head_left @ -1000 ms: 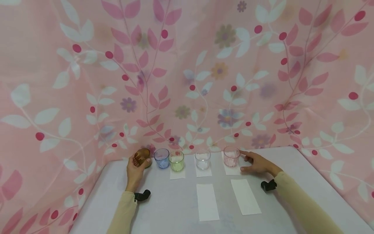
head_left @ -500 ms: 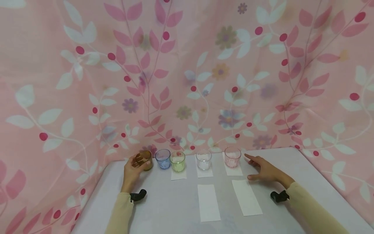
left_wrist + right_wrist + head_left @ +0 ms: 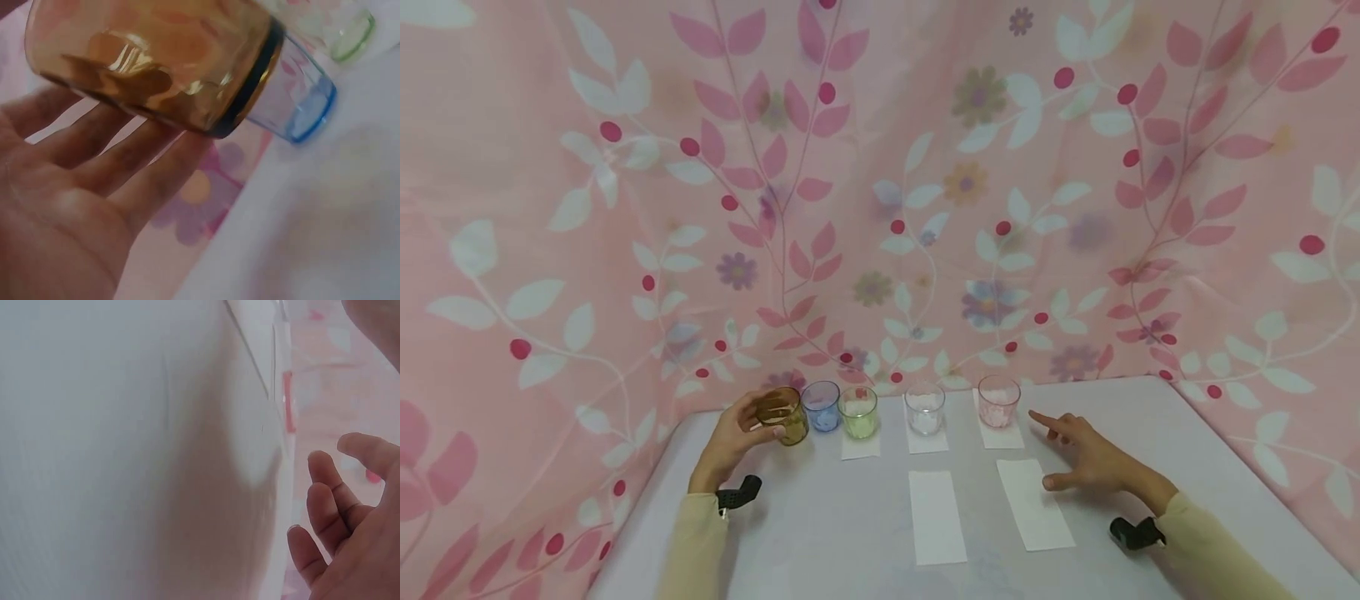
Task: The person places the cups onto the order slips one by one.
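My left hand [image 3: 734, 437] holds an amber glass tumbler [image 3: 790, 423] at the left end of a row of glasses, fingers behind it and thumb at its front. Up close in the left wrist view, the amber tumbler [image 3: 162, 59] looks tilted, with the fingers lying along its side. Beside it stands a blue glass [image 3: 822, 408], then a green glass [image 3: 859, 414]. My right hand [image 3: 1093, 458] hovers right of a pink glass [image 3: 999, 403], apart from it. Its index finger points forward and it holds nothing; the right wrist view shows loosely bent fingers [image 3: 325, 515].
A clear glass [image 3: 925, 410] stands between the green and pink ones. Green, clear and pink rest on white paper strips. Two further paper strips, one left [image 3: 937, 518] and one right [image 3: 1037, 507], lie nearer on the white table [image 3: 820, 533]. A flowered pink curtain [image 3: 880, 183] hangs behind.
My left hand has shifted the amber glass rightward and slightly nearer, close to the blue one. My right hand has drawn away from the pink glass, to the right and nearer.
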`<action>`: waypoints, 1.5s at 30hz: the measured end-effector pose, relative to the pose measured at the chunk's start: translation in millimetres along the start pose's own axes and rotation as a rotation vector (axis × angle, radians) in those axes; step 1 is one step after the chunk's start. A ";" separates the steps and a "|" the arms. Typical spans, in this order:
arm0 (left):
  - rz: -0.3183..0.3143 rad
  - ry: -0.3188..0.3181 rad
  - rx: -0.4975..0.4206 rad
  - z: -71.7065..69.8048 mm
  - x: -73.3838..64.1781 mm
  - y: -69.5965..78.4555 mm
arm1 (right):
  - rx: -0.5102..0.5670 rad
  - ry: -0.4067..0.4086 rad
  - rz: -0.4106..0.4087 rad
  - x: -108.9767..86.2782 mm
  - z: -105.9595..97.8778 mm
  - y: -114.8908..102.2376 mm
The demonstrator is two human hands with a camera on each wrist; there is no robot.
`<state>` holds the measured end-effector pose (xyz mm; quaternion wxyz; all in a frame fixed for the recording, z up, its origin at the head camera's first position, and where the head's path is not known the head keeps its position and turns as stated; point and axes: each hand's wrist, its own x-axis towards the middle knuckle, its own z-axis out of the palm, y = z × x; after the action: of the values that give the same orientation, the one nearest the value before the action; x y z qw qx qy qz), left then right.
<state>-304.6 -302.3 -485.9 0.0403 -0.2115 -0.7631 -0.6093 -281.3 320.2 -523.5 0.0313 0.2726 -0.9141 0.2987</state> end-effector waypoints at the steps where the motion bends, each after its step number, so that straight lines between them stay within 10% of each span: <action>1: 0.023 -0.034 -0.013 0.6 0.5 3.8 | 0.010 -0.009 -0.007 -0.4 1.9 -3.4; 8: 0.200 -0.288 -0.183 16.8 6.3 31.1 | 0.084 -0.091 -0.082 2.6 16.5 -30.2; 16: 0.224 -0.483 -0.347 58.3 14.6 53.8 | 0.069 -0.177 -0.117 10.7 35.8 -67.8; 24: 0.209 -0.596 -0.285 116.2 21.6 58.7 | -0.072 -0.167 -0.149 18.1 58.1 -86.8; 34: 0.112 -0.593 -0.237 164.3 17.9 42.1 | -0.105 -0.214 -0.146 19.1 75.8 -103.6; 45: 0.067 -0.563 -0.218 177.4 15.5 36.8 | -0.062 -0.257 -0.099 22.6 74.3 -106.5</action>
<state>-270.1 -123.9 -492.4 -0.1759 -0.4002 -0.6669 -0.6034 -237.6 195.8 -523.1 -0.0628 0.3524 -0.9047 0.2312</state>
